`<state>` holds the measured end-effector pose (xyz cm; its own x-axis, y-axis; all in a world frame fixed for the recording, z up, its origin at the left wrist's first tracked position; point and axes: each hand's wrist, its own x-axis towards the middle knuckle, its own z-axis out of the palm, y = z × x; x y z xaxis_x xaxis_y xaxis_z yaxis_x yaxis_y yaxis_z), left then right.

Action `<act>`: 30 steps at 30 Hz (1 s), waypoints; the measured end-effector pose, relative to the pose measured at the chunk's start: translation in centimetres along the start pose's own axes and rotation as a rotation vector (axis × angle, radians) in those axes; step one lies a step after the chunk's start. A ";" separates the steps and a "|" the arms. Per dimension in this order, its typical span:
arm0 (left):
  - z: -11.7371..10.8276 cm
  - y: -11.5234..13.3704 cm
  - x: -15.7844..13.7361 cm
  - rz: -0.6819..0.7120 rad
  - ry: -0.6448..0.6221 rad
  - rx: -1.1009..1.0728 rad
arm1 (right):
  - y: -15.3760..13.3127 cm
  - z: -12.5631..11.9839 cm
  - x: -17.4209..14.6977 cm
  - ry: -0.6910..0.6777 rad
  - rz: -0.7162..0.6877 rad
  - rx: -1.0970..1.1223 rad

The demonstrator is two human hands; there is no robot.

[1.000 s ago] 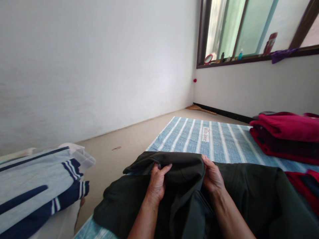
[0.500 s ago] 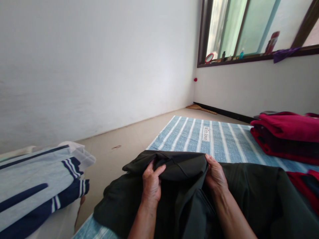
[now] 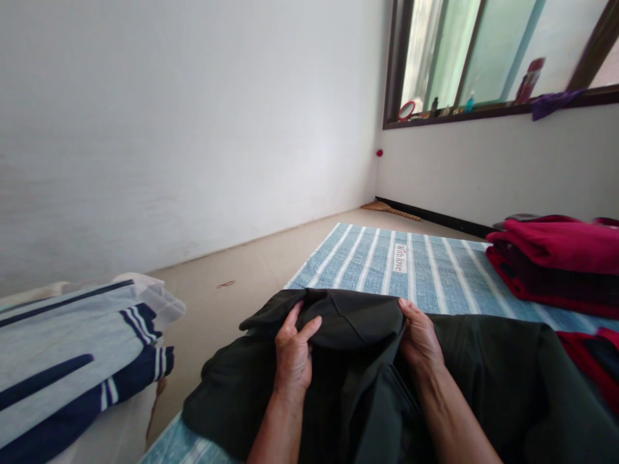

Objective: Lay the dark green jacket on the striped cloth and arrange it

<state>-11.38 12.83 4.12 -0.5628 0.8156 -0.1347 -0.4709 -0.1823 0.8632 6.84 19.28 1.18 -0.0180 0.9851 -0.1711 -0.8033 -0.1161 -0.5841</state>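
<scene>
A dark green-black garment (image 3: 498, 367) lies spread in front of me; its exact kind does not show. My right hand (image 3: 422, 335) pinches the right end of a folded-up part of it between thumb and fingers. On the left side of that fold is my left hand (image 3: 294, 348), its fingers tucked partly under the cloth and its thumb lying on top. Between both hands the fold is lifted, with a seam across it. Some of the left fingers are hidden by the fabric.
Beneath the garment is a blue-and-white striped mat (image 3: 338, 258). Folded red and dark clothes (image 3: 556, 248) are stacked at the right. A grey-and-navy garment (image 3: 62, 361) lies at the left. A hand brush (image 3: 387, 209) rests by the far wall, below a window sill holding small items.
The left index finger has straightened and reaches slightly farther along the fold. The right hand keeps its hold almost unmoved, and the garment has barely shifted.
</scene>
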 end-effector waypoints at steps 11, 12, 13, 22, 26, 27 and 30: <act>0.1 -0.1 -0.2 -0.003 -0.064 0.013 | 0.0 0.1 -0.2 -0.009 0.012 0.001; 0.0 0.0 -0.1 -0.002 -0.059 0.012 | 0.0 0.0 -0.2 -0.007 0.012 0.001; 0.0 0.1 -0.1 0.000 -0.051 0.009 | 0.0 0.0 -0.1 -0.001 0.011 0.003; 0.2 0.2 -0.3 -0.018 -0.059 0.015 | -0.1 0.1 -0.2 0.009 0.013 0.006; 0.1 0.1 -0.1 -0.010 -0.061 0.025 | -0.1 0.1 -0.2 -0.005 0.017 0.000; 0.1 0.1 -0.1 -0.006 -0.053 0.024 | -0.1 0.0 -0.2 -0.006 0.018 -0.001; 0.1 0.2 0.0 -0.007 -0.034 0.021 | -0.1 0.0 -0.1 -0.004 0.019 -0.004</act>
<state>-11.40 12.90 4.33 -0.5361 0.8349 -0.1246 -0.4599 -0.1651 0.8725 6.94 19.16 1.22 -0.0358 0.9832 -0.1790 -0.8004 -0.1355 -0.5840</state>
